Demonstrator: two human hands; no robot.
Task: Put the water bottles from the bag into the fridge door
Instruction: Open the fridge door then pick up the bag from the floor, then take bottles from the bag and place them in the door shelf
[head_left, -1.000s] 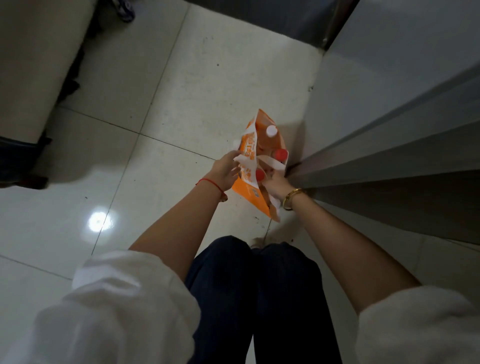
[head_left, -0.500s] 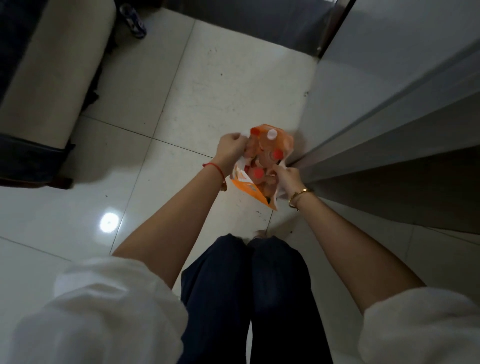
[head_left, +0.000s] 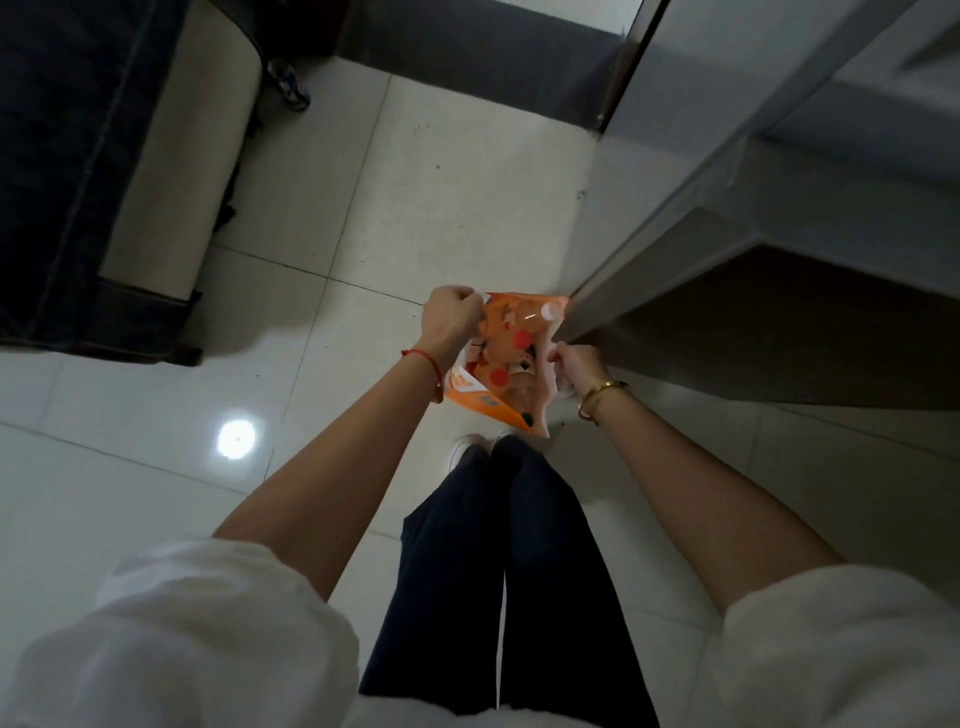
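Glossy tiled floor (head_left: 156, 493); shiny plastic bag (head_left: 483, 402); soft white cloth sleeves (head_left: 208, 639).

The bag (head_left: 488, 402) hangs above the floor (head_left: 441, 182) between both hands, left hand (head_left: 451, 322) far-left, right hand (head_left: 577, 366) near-right. Bottles (head_left: 519, 340) stand inside it. The fridge (head_left: 753, 171) is right, a sofa (head_left: 104, 156) far left.

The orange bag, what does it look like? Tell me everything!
The orange bag looks like thin, crinkly plastic with white patches. Both hands hold it open, the left hand and the right hand on opposite edges, beside a grey door's corner. Inside are bottles: two red caps and one white cap.
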